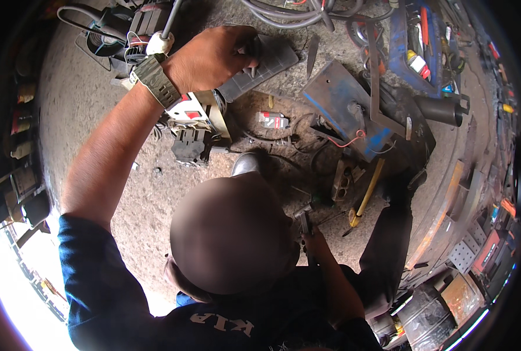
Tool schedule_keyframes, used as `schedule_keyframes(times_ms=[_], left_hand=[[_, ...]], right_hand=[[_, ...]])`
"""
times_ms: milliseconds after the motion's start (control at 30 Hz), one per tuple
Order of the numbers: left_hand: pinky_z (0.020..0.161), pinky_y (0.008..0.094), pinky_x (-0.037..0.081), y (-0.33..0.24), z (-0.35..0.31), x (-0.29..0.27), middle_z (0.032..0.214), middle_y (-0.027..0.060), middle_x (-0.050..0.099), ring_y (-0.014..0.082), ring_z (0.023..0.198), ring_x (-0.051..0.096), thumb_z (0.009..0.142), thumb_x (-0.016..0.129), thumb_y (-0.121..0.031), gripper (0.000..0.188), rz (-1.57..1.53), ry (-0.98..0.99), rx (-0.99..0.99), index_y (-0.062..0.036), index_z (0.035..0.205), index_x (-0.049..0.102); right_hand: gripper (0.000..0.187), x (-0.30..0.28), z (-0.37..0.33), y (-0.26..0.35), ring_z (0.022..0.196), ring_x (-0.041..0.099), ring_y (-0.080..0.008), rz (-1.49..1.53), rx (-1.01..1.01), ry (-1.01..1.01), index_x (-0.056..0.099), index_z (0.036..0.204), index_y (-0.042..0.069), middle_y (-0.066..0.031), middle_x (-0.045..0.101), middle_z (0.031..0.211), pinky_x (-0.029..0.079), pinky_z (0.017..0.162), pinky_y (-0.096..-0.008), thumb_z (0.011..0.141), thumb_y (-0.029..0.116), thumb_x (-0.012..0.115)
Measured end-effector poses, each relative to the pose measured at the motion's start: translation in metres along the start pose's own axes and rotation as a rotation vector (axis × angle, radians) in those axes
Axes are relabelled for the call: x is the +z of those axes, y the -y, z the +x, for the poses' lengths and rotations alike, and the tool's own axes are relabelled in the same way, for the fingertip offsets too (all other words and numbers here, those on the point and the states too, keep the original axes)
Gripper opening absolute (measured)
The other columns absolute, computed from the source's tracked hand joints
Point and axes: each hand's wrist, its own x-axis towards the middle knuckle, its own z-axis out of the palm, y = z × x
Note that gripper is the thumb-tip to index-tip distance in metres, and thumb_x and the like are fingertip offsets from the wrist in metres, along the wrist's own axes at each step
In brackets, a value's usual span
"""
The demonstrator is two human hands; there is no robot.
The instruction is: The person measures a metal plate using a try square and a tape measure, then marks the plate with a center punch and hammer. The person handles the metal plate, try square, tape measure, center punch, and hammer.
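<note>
Neither my left hand nor my right hand shows. A co-worker in a dark blue shirt crouches in front of me, seen from above and behind, and both arms in view join that person's shoulders. The co-worker's left hand, with a camouflage-pattern watch at the wrist, is curled round a small dark thing I cannot make out. It is over a dark flat panel. Low beside the knee, the co-worker's right hand grips a metal tool that looks like a hammer, partly hidden by the head.
A blue-marked steel plate and an angled metal bar lie ahead. A blue tray holds tools. Cables loop at the top. A yellow-handled tool, a small box and a dark pipe lie on the ground.
</note>
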Motion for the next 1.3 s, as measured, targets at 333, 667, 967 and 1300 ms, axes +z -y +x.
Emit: schedule_keyframes(times_ms=[333, 667, 967, 1300], left_hand=[[0.079, 0.0365, 0.054, 0.005, -0.007, 0.008, 0.093, 0.0134, 0.073, 0.0242, 0.087, 0.071, 0.094, 0.066, -0.012, 0.024, -0.024, -0.005, -0.036, -0.0001, 0.114, 0.062], [0.081, 0.0348, 0.054, -0.001, -0.012, 0.008, 0.095, 0.0131, 0.073, 0.0217, 0.089, 0.071, 0.094, 0.068, -0.01, 0.024, -0.065, 0.012, -0.069, -0.0014, 0.116, 0.062], [0.085, 0.0348, 0.054, -0.003, -0.009, 0.006, 0.096, 0.0114, 0.073, 0.0218, 0.094, 0.072, 0.095, 0.065, -0.007, 0.019, -0.07, 0.084, -0.034, -0.0027, 0.113, 0.063], [0.087, 0.0345, 0.055, -0.001, -0.009, 0.008, 0.099, 0.0119, 0.073, 0.0213, 0.097, 0.072, 0.095, 0.063, -0.006, 0.023, -0.097, 0.077, -0.051, -0.0017, 0.117, 0.061]], right_hand=[[0.028, 0.0, -0.003, 0.004, 0.059, 0.059, -0.0171, -0.001, -0.033, -0.028, 0.052, 0.117, 0.005, -0.0073, 0.06, 0.077, 0.049, 0.051, -0.035, 0.095, 0.016, 0.065], [0.041, -0.001, 0.0, 0.0, 0.059, 0.06, -0.0183, -0.031, -0.023, -0.023, 0.049, 0.131, 0.004, -0.0079, 0.06, 0.077, 0.05, 0.052, -0.0356, 0.095, 0.016, 0.064], [0.033, 0.0, -0.005, 0.006, 0.061, 0.061, -0.018, -0.05, -0.044, -0.042, 0.053, 0.122, 0.002, -0.0074, 0.061, 0.078, 0.05, 0.053, -0.0358, 0.094, 0.016, 0.065], [0.048, 0.002, -0.008, 0.011, 0.064, 0.061, -0.0173, -0.052, -0.03, -0.046, 0.048, 0.135, 0.001, -0.0081, 0.062, 0.081, 0.05, 0.055, -0.0353, 0.094, 0.018, 0.066]])
